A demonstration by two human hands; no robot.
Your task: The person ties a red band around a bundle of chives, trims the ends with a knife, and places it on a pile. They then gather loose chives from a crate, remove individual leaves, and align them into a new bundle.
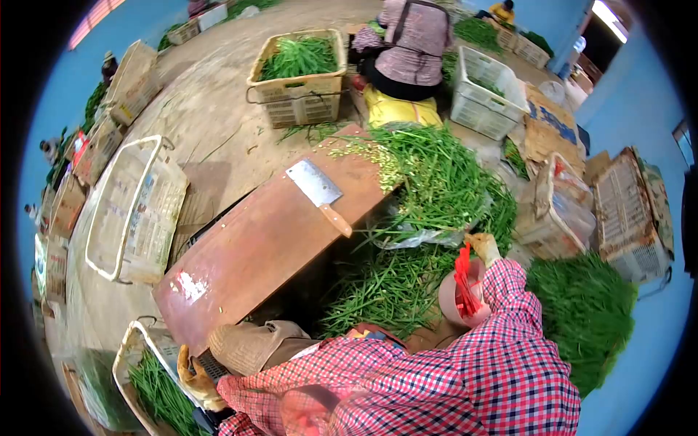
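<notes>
My right hand point(483, 247), gloved, reaches out over a pink tub point(456, 299) and pinches red bands point(464, 270) that stand in it. My left hand point(195, 379), also gloved, rests low at my left side on the edge of a crate point(134, 341) lined with paper and holding green stalks point(161, 396). A cleaver point(320, 192) lies on the brown board point(262, 243) in front of me. Heaps of green stalks point(436, 182) lie to the board's right.
A person in a checked shirt point(411, 43) squats at the far side beside a crate of greens point(298, 73) and a white crate point(483, 91). A paper-lined basket point(134, 207) stands to the left. More greens point(585, 316) and boxes point(629, 211) lie on the right.
</notes>
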